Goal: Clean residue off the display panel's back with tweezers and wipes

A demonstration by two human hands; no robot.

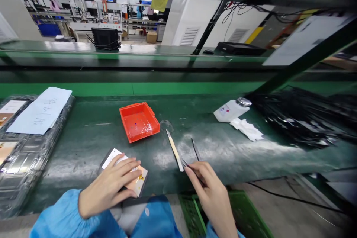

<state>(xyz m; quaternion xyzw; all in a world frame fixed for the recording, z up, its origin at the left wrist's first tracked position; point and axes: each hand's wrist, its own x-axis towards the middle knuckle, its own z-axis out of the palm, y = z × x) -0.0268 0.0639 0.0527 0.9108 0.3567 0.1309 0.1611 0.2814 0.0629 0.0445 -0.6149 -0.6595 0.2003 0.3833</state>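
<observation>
My left hand [113, 182] lies across a thin flat panel [141, 178], its fingers near the far edge and its thumb by the near edge. The panel has a white strip, a copper-toned area and small yellow marks; my fingers cover its middle. In my right hand [213, 189], thumb and fingers pinch dark, thin-tipped tweezers [185, 163], mostly hidden by the hand. Close to their tips lies a craft knife [174, 152] with a pale handle, blade pointing away. Another dark slim tool [196, 149] rests just beyond my right hand.
A red bin [139, 122] stands past the panel. Wrapped trays [30, 167] with a paper sheet [41, 111] lie left. Farther right are a white bottle [231, 111], a crumpled tissue [247, 129] and piled black strips [301, 119]. A green crate [251, 215] sits below the table edge.
</observation>
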